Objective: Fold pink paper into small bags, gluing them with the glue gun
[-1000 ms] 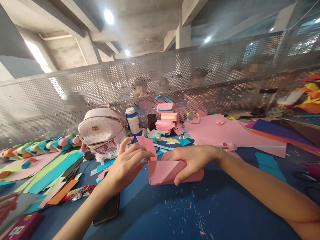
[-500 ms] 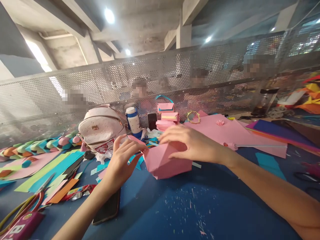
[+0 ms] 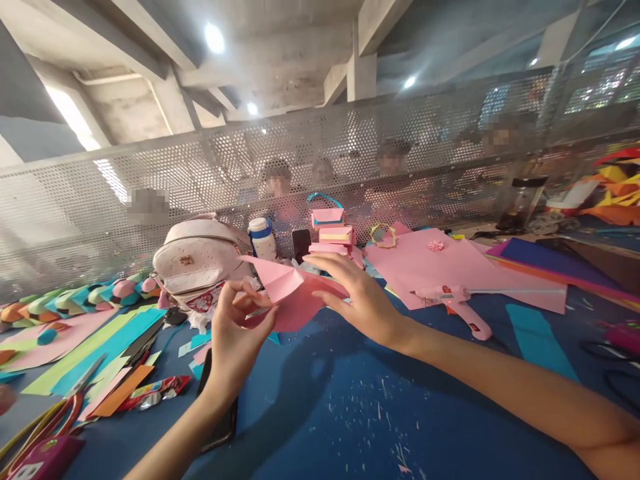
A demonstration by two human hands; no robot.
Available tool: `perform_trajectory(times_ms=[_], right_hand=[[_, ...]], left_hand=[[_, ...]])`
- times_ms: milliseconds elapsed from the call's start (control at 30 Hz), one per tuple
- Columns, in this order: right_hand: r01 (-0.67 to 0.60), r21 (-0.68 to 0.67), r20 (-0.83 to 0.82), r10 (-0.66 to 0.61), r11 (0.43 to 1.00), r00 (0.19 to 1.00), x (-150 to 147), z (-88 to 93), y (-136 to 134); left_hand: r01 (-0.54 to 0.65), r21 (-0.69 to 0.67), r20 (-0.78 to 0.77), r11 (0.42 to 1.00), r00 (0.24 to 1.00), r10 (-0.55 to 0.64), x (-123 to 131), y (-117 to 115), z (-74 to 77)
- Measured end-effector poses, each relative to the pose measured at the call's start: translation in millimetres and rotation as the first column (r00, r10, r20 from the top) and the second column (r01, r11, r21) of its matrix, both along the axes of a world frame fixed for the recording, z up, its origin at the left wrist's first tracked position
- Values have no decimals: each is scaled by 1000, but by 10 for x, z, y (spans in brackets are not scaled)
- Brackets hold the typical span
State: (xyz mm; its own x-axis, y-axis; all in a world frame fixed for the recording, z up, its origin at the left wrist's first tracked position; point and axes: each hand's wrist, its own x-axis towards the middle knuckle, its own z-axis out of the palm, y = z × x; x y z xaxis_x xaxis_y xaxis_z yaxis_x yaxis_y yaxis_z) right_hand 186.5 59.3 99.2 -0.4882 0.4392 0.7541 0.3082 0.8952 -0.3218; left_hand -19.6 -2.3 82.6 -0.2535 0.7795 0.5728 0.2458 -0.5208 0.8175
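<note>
A folded piece of pink paper (image 3: 285, 293) is held up above the blue table (image 3: 350, 413) between both hands. My left hand (image 3: 235, 337) pinches its lower left edge with thumb and fingers curled. My right hand (image 3: 357, 297) supports its right side with the fingers stretched along the paper. A pointed flap of the paper sticks up toward the left. A dark phone (image 3: 220, 427) lies on the table under my left forearm.
A pale pink backpack (image 3: 193, 263), a bottle (image 3: 261, 239) and a stack of small pink paper boxes (image 3: 333, 233) stand at the back before a perforated metal screen. Pink sheets (image 3: 450, 263), a glue gun (image 3: 455, 300) lie right; coloured strips (image 3: 95, 347), scissors (image 3: 45, 420) left. People sit behind the screen.
The pink paper was pressed on the table, then lifted. Both hands have raised it and turned it, and the camera view has tipped slightly.
</note>
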Motion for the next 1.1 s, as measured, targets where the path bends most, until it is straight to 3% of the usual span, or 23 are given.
perform_trajectory(times_ms=[133,233,400,600,800,1100], right_hand=[[-19,-62,-45,17,998,999,-157,-276,9],[-38,-66,-39,35,997,999,-227,-441,3],[-81,-136,-66,72,987,995,-254,-582,-20],[-182,-224,-134,155,958,979,-250,-637,-86],[-219,-217,-183,181,951,966,-245,-659,-83],[-238,-218,-204,195,946,959,-243,-656,-105]], left_hand=[[55,-60,244,997,969,-39,139,-21,-83],[158,-204,296,966,951,-93,207,-48,-123],[151,-346,221,926,972,-76,217,-78,-191],[44,-271,64,962,998,-28,180,-79,-210],[-8,-241,-58,971,998,-6,154,-97,-145],[39,-211,-79,977,995,-57,163,-93,-134]])
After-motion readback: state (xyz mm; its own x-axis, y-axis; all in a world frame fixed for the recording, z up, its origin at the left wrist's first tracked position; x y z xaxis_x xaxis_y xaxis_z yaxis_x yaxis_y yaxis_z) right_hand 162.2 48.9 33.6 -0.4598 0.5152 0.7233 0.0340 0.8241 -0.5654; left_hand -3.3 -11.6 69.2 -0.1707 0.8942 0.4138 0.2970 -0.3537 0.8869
